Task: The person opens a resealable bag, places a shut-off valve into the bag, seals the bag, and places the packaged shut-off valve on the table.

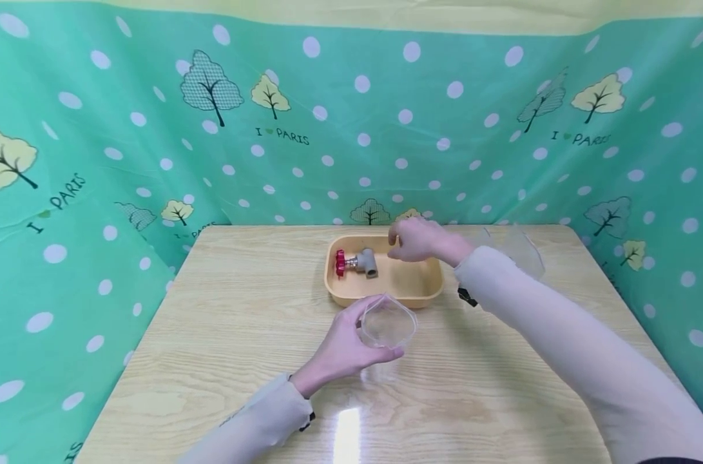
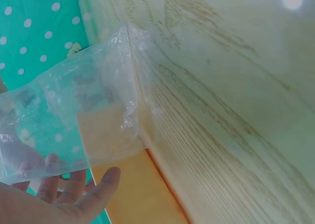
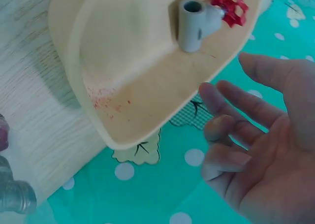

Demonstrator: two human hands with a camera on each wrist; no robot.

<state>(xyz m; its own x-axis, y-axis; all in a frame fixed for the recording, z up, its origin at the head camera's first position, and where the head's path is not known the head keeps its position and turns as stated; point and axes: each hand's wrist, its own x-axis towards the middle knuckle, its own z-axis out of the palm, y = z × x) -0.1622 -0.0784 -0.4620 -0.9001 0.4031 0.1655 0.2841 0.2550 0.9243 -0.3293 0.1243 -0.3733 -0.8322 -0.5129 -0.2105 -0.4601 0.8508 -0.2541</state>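
My left hand [image 1: 351, 345] holds a clear plastic bag [image 1: 390, 322], its mouth spread wide, in front of the tan tray. In the left wrist view, the bag [image 2: 113, 81] stretches out from the fingers, overlapping the tray's side. Inside the tray, toward its left end, lies a grey pipe valve [image 1: 365, 261] with a red handwheel [image 1: 340, 263]. My right hand [image 1: 417, 240] is over the tray's right back part, to the right of the valve. Seen from the right wrist, its fingers are loosely bent with nothing between them, and the valve [image 3: 191, 29] lies beyond the fingertips.
The tan tray [image 1: 386, 301] stands toward the table's back edge. Another clear bag [image 1: 524, 252] stands at the back right, partly behind the right sleeve. Reddish specks [image 3: 106, 101] dot the tray's inside. A green dotted curtain [image 1: 351, 161] surrounds the wooden table [image 1: 223, 335].
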